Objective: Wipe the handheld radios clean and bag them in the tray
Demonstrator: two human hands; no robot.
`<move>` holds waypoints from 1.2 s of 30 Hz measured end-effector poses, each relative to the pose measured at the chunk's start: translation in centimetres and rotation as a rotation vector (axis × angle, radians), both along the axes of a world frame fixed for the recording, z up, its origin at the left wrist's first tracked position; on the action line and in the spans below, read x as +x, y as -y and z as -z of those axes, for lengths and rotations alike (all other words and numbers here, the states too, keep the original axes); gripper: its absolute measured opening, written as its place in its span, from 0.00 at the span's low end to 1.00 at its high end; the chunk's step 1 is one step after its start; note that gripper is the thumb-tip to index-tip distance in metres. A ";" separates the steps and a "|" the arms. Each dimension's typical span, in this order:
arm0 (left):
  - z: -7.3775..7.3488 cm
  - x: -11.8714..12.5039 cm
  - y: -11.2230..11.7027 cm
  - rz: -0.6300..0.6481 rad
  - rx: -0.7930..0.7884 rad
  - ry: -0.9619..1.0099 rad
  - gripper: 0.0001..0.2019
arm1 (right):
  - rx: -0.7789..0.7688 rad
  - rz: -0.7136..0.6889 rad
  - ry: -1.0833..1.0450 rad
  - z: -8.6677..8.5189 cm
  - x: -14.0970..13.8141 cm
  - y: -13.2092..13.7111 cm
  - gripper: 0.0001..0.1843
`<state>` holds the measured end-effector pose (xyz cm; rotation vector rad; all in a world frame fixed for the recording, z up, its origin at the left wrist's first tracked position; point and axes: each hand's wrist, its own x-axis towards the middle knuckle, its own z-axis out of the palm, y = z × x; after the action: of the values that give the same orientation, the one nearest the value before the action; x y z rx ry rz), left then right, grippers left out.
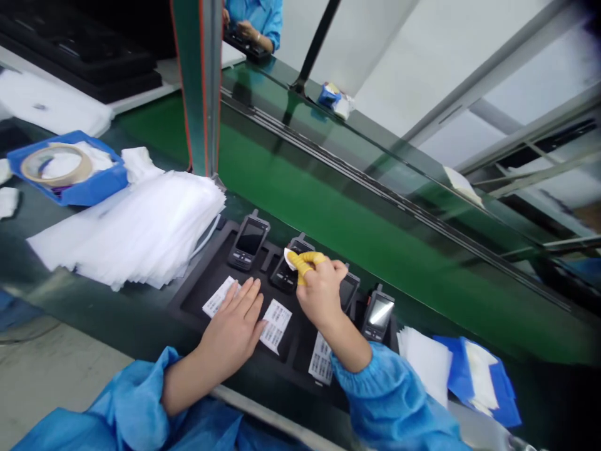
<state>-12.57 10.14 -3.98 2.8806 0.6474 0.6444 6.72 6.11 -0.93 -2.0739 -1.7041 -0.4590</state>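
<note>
A black tray (197, 294) holds a row of handheld radios with screens and stub antennas. My left hand (236, 322) lies flat with fingers stretched out, over part of a printed label sheet (215, 299) and beside a second label sheet (276, 326). My right hand (322, 285), with yellow finger cots, pinches a small white cloth (290, 258) at the second radio (283, 275). That hand partly covers the third radio (348, 289). At the left end is the first radio (250, 240), and at the right end another radio (378, 314). A third label sheet (321, 360) lies under my right forearm.
Left of the tray lies a stack of white sheets (141, 225), with a blue bin (94, 194) holding a tape roll (56, 164) behind it. White sheets (425, 360) and a blue bin (509, 401) sit at the right. Beyond the green conveyor (291, 175), a person (263, 25) works.
</note>
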 end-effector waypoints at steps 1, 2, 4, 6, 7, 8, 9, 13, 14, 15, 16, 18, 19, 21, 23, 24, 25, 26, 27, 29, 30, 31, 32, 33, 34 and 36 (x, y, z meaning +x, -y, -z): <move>-0.2 -0.6 -0.5 -0.031 0.003 -0.003 0.20 | -0.006 -0.016 0.012 -0.3 -0.1 -1.2 0.23; -0.3 -1.2 -1.0 -0.065 0.003 -0.013 0.20 | -0.017 -0.038 0.025 -0.4 -0.2 -2.4 0.23; -0.3 -2.0 -2.0 -0.124 -0.007 -0.050 0.20 | -0.058 -0.079 0.050 -0.6 -0.7 -5.0 0.21; -0.1 -2.4 -2.6 -0.152 -0.018 -0.091 0.21 | -0.119 -0.092 0.075 -0.4 -1.1 -7.2 0.19; 0.0 -2.4 -2.8 -0.160 -0.028 -0.108 0.22 | -0.148 -0.091 0.086 -0.3 -1.3 -8.1 0.18; 0.2 -2.3 -2.8 -0.163 -0.039 -0.121 0.22 | -0.168 -0.088 0.097 0.0 -1.4 -8.6 0.17; 0.3 -2.3 -2.8 -0.163 -0.050 -0.130 0.22 | -0.182 -0.086 0.109 0.2 -1.6 -8.8 0.16; 0.4 -2.0 -2.6 -0.154 -0.072 -0.135 0.21 | -0.177 -0.160 0.160 1.7 -3.0 -7.1 0.14; 0.4 -2.0 -2.6 -0.151 -0.069 -0.129 0.21 | -0.174 -0.200 0.167 2.0 -3.5 -6.3 0.13; 0.3 -2.0 -2.6 -0.151 -0.066 -0.122 0.21 | -0.176 -0.240 0.167 2.2 -4.0 -5.6 0.13; 0.4 -2.0 -2.6 -0.150 -0.063 -0.114 0.21 | -0.180 -0.275 0.162 2.3 -4.5 -5.0 0.13; 0.4 -2.0 -2.6 -0.149 -0.061 -0.102 0.21 | -0.165 -0.305 0.146 2.2 -4.9 -4.6 0.13; 0.4 -2.0 -2.6 -0.148 -0.061 -0.097 0.21 | -0.144 -0.292 0.144 2.1 -4.8 -4.9 0.14; 0.4 -2.1 -2.6 -0.145 -0.063 -0.093 0.20 | -0.101 -0.218 0.157 1.5 -4.2 -6.2 0.15; 0.3 -2.1 -2.6 -0.141 -0.070 -0.094 0.19 | -0.091 -0.123 0.185 1.0 -3.2 -8.0 0.16; 0.2 -2.1 -2.6 -0.140 -0.075 -0.097 0.19 | -0.102 -0.091 0.196 0.8 -2.8 -8.8 0.16; 0.2 -2.1 -2.6 -0.141 -0.078 -0.099 0.18 | -0.118 -0.076 0.204 0.7 -2.5 -9.4 0.16; 0.2 -2.1 -2.6 -0.143 -0.081 -0.102 0.18 | -0.131 -0.078 0.206 0.7 -2.4 -9.7 0.15; 0.1 -2.1 -2.6 -0.145 -0.081 -0.104 0.19 | -0.144 -0.096 0.203 0.8 -2.6 -9.8 0.15; 0.2 -2.0 -2.5 -0.150 -0.083 -0.108 0.19 | -0.170 -0.168 0.188 1.3 -3.5 -9.0 0.14; 0.3 -2.0 -2.5 -0.150 -0.082 -0.106 0.19 | -0.181 -0.214 0.180 1.6 -4.1 -8.2 0.13; 0.3 -2.1 -2.5 -0.151 -0.082 -0.101 0.19 | -0.188 -0.256 0.172 2.0 -4.8 -7.4 0.11; 0.4 -2.1 -2.5 -0.153 -0.080 -0.091 0.19 | -0.191 -0.296 0.166 2.3 -5.5 -6.5 0.10; 0.5 -2.1 -2.4 -0.154 -0.079 -0.080 0.19 | -0.188 -0.331 0.159 2.6 -6.2 -5.7 0.08; 0.6 -2.2 -2.4 -0.153 -0.079 -0.071 0.20 | -0.181 -0.360 0.152 2.8 -6.6 -5.1 0.07; 0.8 -2.3 -2.3 -0.155 -0.076 -0.057 0.19 | -0.178 -0.381 0.133 3.0 -6.8 -4.4 0.08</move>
<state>-14.91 12.43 -4.77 2.8071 0.8905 0.5446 -0.08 10.51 -3.93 -1.7997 -2.2294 -0.3391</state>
